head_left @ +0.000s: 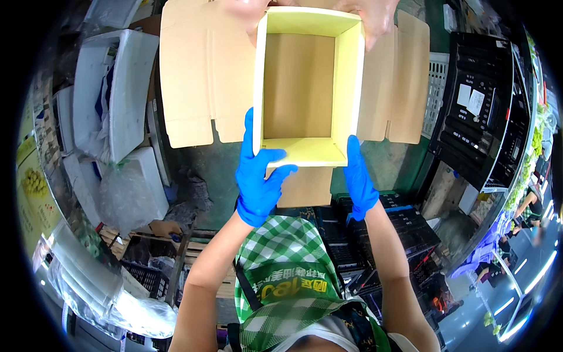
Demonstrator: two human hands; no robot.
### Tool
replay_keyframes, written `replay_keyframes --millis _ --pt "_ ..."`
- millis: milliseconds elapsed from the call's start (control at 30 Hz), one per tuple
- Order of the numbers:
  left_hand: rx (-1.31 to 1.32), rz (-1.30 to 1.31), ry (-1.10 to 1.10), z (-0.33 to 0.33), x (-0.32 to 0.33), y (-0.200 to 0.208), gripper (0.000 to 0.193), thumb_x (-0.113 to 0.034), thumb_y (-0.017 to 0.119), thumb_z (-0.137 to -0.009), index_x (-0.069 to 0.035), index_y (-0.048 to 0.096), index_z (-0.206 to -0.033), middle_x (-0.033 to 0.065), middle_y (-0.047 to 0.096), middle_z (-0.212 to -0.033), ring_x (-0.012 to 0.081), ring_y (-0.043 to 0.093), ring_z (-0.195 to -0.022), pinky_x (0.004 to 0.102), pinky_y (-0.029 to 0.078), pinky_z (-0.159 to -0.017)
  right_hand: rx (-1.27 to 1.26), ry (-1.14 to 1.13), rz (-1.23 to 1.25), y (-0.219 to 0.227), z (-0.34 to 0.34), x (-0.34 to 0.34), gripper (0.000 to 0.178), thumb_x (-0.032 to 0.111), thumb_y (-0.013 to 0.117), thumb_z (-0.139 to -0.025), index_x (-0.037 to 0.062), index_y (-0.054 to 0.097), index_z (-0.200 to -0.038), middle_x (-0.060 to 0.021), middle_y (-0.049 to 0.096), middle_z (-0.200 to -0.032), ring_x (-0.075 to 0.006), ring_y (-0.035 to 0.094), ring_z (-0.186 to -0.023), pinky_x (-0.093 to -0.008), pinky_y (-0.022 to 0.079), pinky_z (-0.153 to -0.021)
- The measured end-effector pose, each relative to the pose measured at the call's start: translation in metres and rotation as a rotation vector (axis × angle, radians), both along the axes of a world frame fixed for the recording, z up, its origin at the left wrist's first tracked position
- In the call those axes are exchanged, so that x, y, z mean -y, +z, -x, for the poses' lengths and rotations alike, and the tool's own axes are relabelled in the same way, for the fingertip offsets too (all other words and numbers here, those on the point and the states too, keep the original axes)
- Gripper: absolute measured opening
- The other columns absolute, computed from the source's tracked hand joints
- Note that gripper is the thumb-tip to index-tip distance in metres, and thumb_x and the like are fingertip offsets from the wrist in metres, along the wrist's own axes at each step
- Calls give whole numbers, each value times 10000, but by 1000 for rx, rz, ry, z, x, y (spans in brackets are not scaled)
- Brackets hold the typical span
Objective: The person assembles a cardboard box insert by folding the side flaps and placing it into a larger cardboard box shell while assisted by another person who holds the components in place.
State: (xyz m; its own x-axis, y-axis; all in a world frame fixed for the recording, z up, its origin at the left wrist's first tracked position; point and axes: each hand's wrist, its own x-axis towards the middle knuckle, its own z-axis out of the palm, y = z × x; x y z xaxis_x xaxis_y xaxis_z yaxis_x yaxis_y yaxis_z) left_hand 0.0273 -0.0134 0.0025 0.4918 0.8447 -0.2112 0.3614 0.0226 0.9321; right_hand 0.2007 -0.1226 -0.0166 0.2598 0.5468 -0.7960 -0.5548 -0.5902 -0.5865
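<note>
A rectangular pale-yellow box or frame (348,76) with white edges is held up between two people. Brown cardboard shows inside it; I cannot tell whether that is its own bottom or the sheet beneath. My left hand (258,176), in a blue glove, grips the near left corner, thumb and fingers on the near wall. On the near right corner my right hand (359,176), also blue-gloved, is closed along the outer side. Another person's bare hands (375,14) hold the far corners. Unfolded brown cardboard (185,76) spreads out behind and below the box.
White foam boxes (132,88) stand at the left, with a clear plastic bag (126,196) near them. Black crates (469,111) are stacked at the right beside a white slatted crate (436,88). More dark crates (404,229) sit near my right forearm.
</note>
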Motion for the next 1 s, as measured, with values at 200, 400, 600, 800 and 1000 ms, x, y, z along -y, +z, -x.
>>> replay_keyframes --millis 200,400,600,800,1000 --pt "61 -108 11 -6 2 3 412 11 748 -671 -105 597 -1037 180 220 -1489 359 424 -1261 393 455 -962 266 177 32 -8 0 11 603 411 362 -984 -13 275 -1404 -117 363 -1400 -186 362 -1270 -299 276 -1071" --pt "93 21 54 -5 -10 9 800 66 706 -687 -102 359 -1388 137 209 -1502 307 458 -1234 385 424 -1004 -94 182 -27 -11 -23 2 660 399 373 -980 -6 140 -1447 -139 230 -1480 -197 237 -1355 -330 216 -1112" --pt "40 -82 159 -8 -11 17 905 72 702 -680 -78 233 -1438 152 382 -1380 257 470 -1204 382 424 -1004 -212 -530 -178 -4 -18 -40 546 362 405 -973 52 292 -1408 -110 361 -1411 -203 390 -1258 -334 319 -1054" --pt "67 -62 77 5 -23 13 889 36 701 -680 -52 234 -1431 150 371 -1397 270 461 -1217 371 411 -1002 200 -127 -257 -55 21 -25 514 281 385 -989 71 249 -1438 -93 374 -1406 -199 435 -1236 -323 390 -1010" --pt "94 -49 115 12 -18 5 876 2 715 -689 -52 244 -1425 137 375 -1389 257 465 -1203 367 412 -1000 57 -240 -288 -43 16 -38 503 235 351 -997 76 201 -1450 -99 367 -1409 -197 430 -1237 -317 386 -1018"
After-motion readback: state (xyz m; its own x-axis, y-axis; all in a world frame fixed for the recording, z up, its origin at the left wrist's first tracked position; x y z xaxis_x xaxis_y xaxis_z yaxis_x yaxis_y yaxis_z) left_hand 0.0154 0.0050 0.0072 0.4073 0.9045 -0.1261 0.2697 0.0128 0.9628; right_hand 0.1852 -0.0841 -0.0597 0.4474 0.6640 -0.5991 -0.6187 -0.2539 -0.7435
